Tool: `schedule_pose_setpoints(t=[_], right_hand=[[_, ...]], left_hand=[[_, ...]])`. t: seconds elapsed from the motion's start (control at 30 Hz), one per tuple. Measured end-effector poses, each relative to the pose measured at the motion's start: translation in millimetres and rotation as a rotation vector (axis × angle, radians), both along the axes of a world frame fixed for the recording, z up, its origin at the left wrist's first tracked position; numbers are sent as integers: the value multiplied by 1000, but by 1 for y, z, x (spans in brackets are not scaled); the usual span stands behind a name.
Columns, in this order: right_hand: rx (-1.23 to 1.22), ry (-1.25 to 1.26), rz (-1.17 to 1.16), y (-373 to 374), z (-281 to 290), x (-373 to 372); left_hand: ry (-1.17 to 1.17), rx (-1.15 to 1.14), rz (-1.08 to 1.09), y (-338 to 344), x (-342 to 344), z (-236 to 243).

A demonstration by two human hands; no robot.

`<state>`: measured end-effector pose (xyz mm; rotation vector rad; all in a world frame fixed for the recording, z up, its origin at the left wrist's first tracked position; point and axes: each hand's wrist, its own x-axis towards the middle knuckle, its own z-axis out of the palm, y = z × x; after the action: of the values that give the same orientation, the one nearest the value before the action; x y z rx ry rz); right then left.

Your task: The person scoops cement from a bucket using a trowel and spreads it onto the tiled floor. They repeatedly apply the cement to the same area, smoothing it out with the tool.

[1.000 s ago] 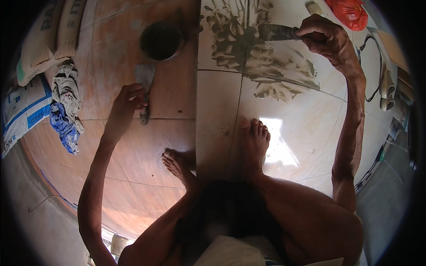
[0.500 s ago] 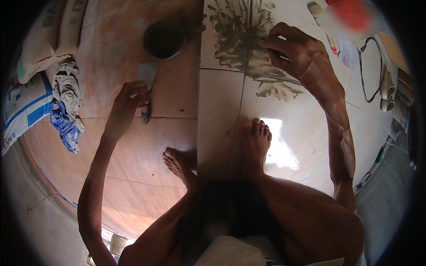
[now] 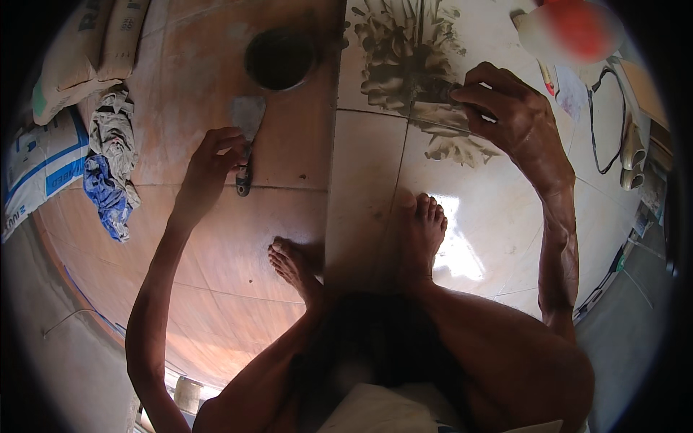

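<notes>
My left hand (image 3: 216, 155) has its fingers curled round the dark handle of a putty knife (image 3: 249, 112), whose grey blade points away from me on the reddish tiles. Beyond it stands a dark round bucket (image 3: 280, 54). My right hand (image 3: 509, 119) grips a darker putty knife (image 3: 443, 90) over pale tiles (image 3: 364, 169), its blade mostly hidden by the fingers and hard to pick out against the smeared grey-brown paste (image 3: 393, 50). My bare feet stand on either side of the straight boundary between the two tile colours.
Sacks (image 3: 97, 40), a blue-and-white bag (image 3: 43, 166) and crumpled cloths (image 3: 108, 151) lie at left. At right are a brush (image 3: 548, 79), a blurred red object (image 3: 577, 29), a looped black cord (image 3: 603, 123) and pale footwear (image 3: 632, 155) near the wall.
My right hand has moved leftward and nearer me over the paste, turning so the blade is less visible. My left hand is almost unchanged. The view has shifted slightly.
</notes>
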<state>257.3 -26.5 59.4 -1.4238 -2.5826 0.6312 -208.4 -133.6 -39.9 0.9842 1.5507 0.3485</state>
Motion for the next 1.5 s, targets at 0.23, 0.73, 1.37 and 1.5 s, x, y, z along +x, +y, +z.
schedule_pose_setpoints(t=[0.23,0.73,1.37,1.5], right_hand=[[127,17,-1,36,-1,8],[21,-14,23,10,-7,-6],[-128,185,-159,3,-13,22],[-241,300,-308,10,3,57]], left_hand=[[-28,-42,31,-8,-13,-9],[-28,7,-14,-4,-5,-6],[-21,-36,-3,-11,-15,-9],[-56,0,10,-2,5,-7]])
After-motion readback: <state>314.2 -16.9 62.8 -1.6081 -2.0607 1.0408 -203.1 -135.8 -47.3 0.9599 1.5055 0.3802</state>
